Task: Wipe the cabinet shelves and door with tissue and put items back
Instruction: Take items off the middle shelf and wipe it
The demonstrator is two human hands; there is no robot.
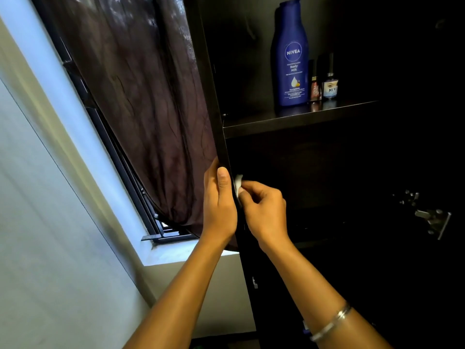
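A dark cabinet stands open, its left side panel [219, 127] running down the middle of the view. My left hand [219, 205] grips the front edge of that panel, thumb on the inner face. My right hand [263, 210] pinches a small white tissue [237, 183] against the panel's inner face, just right of my left thumb. On the upper shelf [289, 119] stand a tall blue lotion bottle [290, 54] and two small nail polish bottles [323, 79]. The compartment below the shelf is too dark to see into.
A dark brown curtain [141, 96] hangs over the window [130, 182] left of the cabinet, touching its side. A pale wall and sill fill the left. Metal hinge hardware [432, 220] shows at the right inside the cabinet.
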